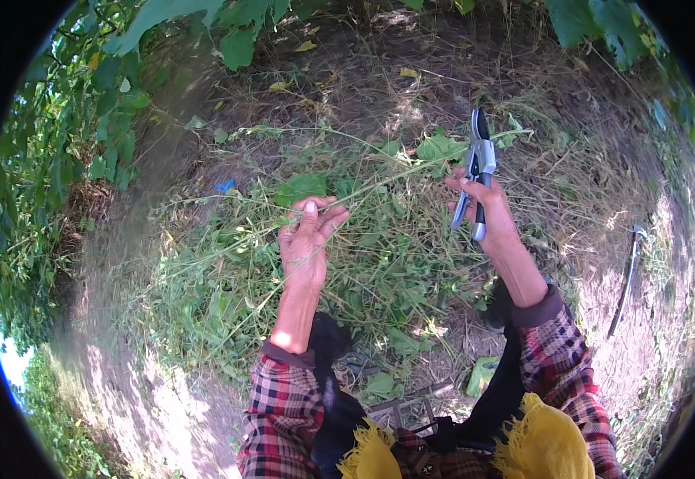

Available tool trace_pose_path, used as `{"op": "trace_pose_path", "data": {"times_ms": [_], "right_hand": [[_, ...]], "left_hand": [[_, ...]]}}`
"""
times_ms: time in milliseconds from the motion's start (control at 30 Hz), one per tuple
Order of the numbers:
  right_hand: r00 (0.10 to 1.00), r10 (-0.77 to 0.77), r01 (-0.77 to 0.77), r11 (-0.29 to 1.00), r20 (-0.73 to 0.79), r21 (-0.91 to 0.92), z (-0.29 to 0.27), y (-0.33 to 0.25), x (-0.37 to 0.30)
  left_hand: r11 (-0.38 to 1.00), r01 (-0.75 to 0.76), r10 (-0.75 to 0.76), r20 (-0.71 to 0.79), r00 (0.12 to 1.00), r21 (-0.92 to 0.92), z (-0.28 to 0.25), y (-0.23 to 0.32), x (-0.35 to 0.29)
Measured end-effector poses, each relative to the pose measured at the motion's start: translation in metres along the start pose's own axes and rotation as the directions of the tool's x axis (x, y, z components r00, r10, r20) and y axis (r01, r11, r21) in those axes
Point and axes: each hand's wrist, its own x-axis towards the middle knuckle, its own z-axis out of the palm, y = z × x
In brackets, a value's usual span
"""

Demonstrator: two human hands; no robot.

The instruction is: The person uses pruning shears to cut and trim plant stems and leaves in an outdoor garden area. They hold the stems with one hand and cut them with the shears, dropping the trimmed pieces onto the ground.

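A long, thin green stem (399, 176) with side shoots crosses in front of me. My left hand (306, 238) is closed around it, thumb against the fingers. In my right hand (497, 211) is a pair of pruning shears (481, 160), silver and black, with the tips pointing away from me. The stem runs up to the shears and its leafy end sticks out beyond them; whether the blades touch it I cannot tell. Just beyond my left hand lies a broad green leaf (301, 188). Under both hands spreads a pile of cut weeds and stems (371, 275).
A long, thin dark-handled tool (625, 279) lies on the ground at right. Leafy vines (52, 184) hang along the left, and large leaves (172, 20) droop overhead. A blue scrap (224, 186) sits left of the pile. Yellow fringed cloth (551, 439) hangs near my lap.
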Motion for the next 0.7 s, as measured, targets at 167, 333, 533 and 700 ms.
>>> {"op": "trace_pose_path", "data": {"times_ms": [167, 333, 533, 700], "right_hand": [[0.994, -0.045, 0.034, 0.993, 0.095, 0.116, -0.002, -0.01, 0.003], [0.978, 0.06, -0.126, 0.931, 0.198, 0.341, -0.011, -0.005, 0.012], [0.996, 0.022, -0.046, 0.951, 0.082, 0.306, -0.018, -0.005, 0.018], [0.996, 0.0, -0.017, 0.981, 0.09, 0.191, -0.015, -0.004, 0.015]], "left_hand": [[0.996, 0.089, -0.086, 0.1, 0.991, -0.023, 0.012, -0.012, -0.007], [0.994, 0.107, -0.108, 0.161, 0.981, 0.015, 0.012, -0.009, -0.01], [0.99, 0.141, -0.14, 0.013, 0.99, -0.025, -0.002, 0.0, -0.002], [0.991, 0.125, -0.128, -0.056, 0.99, -0.04, -0.01, 0.006, 0.0]]}}
